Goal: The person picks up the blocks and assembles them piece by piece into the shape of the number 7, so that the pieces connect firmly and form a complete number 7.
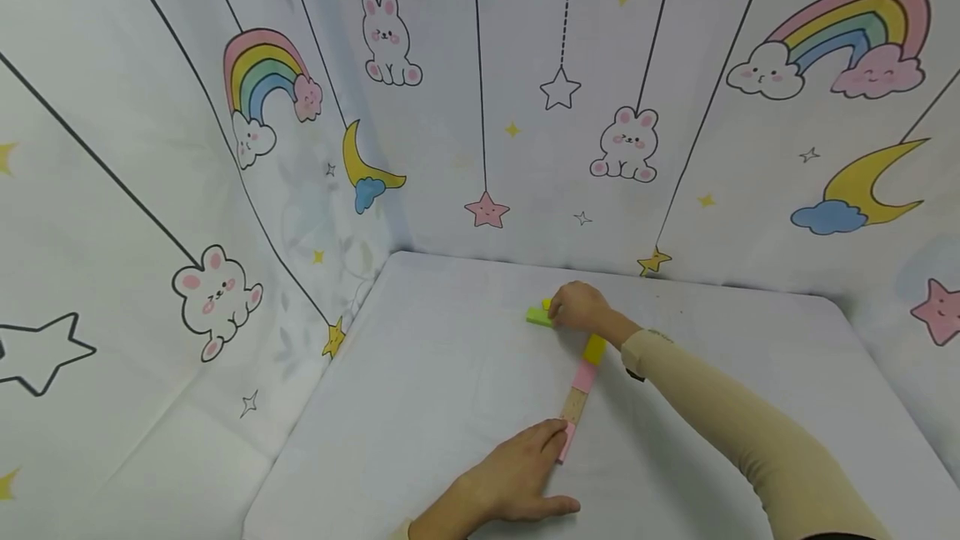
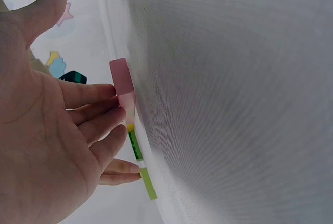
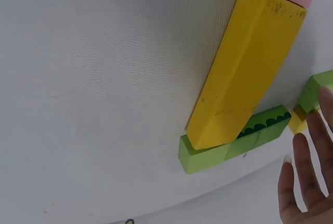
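A row of blocks runs away from me: a pink block point(image 1: 567, 443), a wood-coloured block point(image 1: 574, 407), another pink block point(image 1: 585, 376) and a yellow block point(image 1: 595, 349). My left hand point(image 1: 517, 473) rests its straight fingertips against the side of the nearest pink block, thumb spread apart. Beyond the row's far end, my right hand point(image 1: 579, 307) holds a light green block point(image 1: 539, 317) at its fingertips; the thumb is hidden. A small yellow piece point(image 3: 297, 121) lies against it. Green blocks point(image 3: 205, 159), one with a dark scalloped pattern, lie crosswise at the yellow block's end.
A white cloth-covered table point(image 1: 420, 407) lies under everything. Its far edge meets a white curtain point(image 1: 442, 132) printed with rabbits, stars, moons and rainbows, which also closes off the left side. My right sleeve point(image 1: 735, 432) reaches across the right of the table.
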The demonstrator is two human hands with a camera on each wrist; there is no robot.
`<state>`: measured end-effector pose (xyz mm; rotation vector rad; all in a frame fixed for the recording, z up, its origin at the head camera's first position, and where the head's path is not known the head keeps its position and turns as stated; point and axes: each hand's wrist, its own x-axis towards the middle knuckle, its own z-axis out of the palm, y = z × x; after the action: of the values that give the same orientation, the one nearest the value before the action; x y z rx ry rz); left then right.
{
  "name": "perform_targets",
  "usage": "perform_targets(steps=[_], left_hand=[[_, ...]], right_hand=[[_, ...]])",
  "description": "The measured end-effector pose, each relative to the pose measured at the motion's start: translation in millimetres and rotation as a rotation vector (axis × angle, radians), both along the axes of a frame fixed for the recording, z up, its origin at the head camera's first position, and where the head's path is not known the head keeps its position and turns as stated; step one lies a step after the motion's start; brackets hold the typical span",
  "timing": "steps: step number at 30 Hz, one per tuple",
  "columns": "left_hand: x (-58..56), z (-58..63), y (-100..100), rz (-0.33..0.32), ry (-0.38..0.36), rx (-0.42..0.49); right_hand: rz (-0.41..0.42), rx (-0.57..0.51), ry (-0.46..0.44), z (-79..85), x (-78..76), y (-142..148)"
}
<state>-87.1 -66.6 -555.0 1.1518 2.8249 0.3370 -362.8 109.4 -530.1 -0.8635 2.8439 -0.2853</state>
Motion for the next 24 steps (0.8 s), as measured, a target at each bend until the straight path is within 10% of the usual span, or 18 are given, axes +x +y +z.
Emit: perform_targets(steps=[24], left_hand=[[1.5, 2.2, -0.3, -0.003, 0.007, -0.008]], right_hand=[[-0.037, -0.002, -0.004, -4.3, -17.3, 10.1]])
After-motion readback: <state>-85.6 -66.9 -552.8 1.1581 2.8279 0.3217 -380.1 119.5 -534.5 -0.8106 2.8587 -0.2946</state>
